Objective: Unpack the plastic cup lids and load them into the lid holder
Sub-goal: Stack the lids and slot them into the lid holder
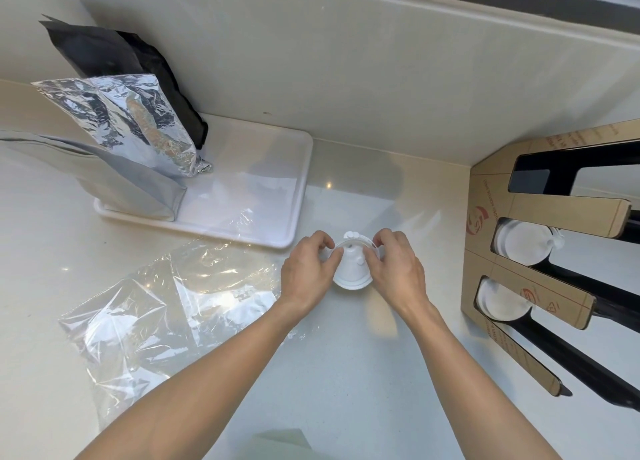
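1. Two hands were in view, left and right.
2. One stack of lids sat between them.
3. One holder showed two filled slots.
4. One clear wrapper lay flat.
5. One tray carried three bags: silver, black, grey.

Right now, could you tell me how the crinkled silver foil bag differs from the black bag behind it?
The silver foil bag is shiny and reflective; the black bag is matte and dark. The silver bag stands in front, the black bag against the wall. Both stand upright on the white tray, leaning left.
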